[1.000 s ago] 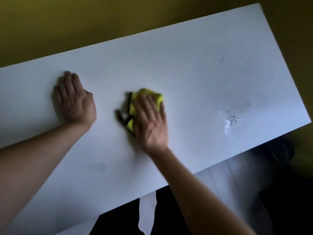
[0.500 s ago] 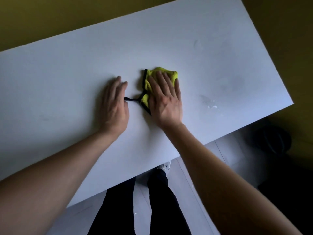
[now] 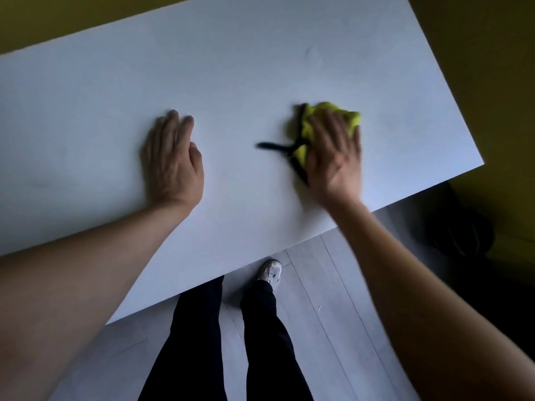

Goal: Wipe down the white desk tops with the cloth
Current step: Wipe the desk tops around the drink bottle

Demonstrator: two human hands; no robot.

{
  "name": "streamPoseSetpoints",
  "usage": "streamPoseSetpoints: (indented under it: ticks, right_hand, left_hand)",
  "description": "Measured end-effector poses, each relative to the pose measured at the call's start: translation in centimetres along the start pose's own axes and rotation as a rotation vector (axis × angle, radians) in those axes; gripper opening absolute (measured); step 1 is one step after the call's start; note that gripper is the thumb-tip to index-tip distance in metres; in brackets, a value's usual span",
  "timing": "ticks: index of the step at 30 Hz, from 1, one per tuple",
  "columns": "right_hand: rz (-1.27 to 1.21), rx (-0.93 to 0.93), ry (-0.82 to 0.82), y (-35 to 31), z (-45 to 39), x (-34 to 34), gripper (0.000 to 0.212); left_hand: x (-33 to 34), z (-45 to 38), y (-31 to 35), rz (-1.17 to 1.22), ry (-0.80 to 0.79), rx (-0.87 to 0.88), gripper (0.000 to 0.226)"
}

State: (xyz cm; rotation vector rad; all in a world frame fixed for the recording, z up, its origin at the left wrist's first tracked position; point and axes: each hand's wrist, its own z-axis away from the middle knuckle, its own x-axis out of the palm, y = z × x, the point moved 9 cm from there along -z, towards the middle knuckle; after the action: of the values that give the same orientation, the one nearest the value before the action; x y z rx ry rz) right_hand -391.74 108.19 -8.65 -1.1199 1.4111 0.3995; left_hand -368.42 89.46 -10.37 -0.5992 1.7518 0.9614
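Right hand, fingers flat, presses the cloth near the desk corner while the left hand rests flat; overshooting could sweep the cloth off the edge.

**Floor, Legs and Wall Around the Work**

A pale grey plank floor ran below, its seams slanting. Two legs in black trousers stood on it, and one white shoe showed at the right leg's foot. A dull yellow wall rose behind and to the right. A dark, indistinct object sat low at the right, too shadowed to identify
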Motion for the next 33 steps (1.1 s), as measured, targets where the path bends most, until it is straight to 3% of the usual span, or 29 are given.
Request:
streamPoseSetpoints:
  ticks: [2, 5, 11, 13, 16, 21, 24, 27, 33]
  right_hand:
    - [0.031, 0.107, 0.037, 3.2, -0.4, -1.3, 0.051]
    - [0.07, 0.191, 0.087, 2.0, 0.0, -1.2, 0.052]
    - [-0.121, -0.101, -0.089, -13.1, 6.6, 2.7, 0.056]
    - [-0.148, -0.198, -0.129, -14.7, 7.5, 3.0, 0.054]
    - [-0.137, -0.263, -0.16, -11.1, 6.6, 2.0, 0.055]
    - [-0.023, 0.038, 0.007, 3.5, 3.1, -2.5, 0.057]
    - [0.06, 0.245, 0.086, 6.9, 2.2, -3.6, 0.057]
    - [0.061, 0.304, 0.104, 3.4, 2.7, -2.1, 0.061]
    - [-0.131, -0.175, -0.106, -13.9, 6.0, 3.0, 0.054]
  left_hand:
    - [0.0, 0.0, 0.0, -0.008, -0.005, -0.013, 0.051]
    - [0.0, -0.1, 0.1, -0.008, 0.003, -0.028, 0.051]
    - [-0.1, -0.2, -0.1, -0.023, 0.009, -0.026, 0.051]
    - [-0.2, -0.2, -0.1, -0.024, -0.001, -0.024, 0.052]
    - [-0.2, -0.2, -0.1, -0.027, -0.011, -0.016, 0.052]
    - [0.0, 0.0, 0.0, -0.022, -0.024, -0.04, 0.053]
    - [0.0, -0.1, 0.2, -0.026, -0.017, -0.047, 0.053]
    - [-0.2, 0.1, 0.3, -0.023, -0.008, -0.051, 0.054]
    - [-0.6, 0.0, 0.2, -0.029, -0.012, -0.038, 0.055]
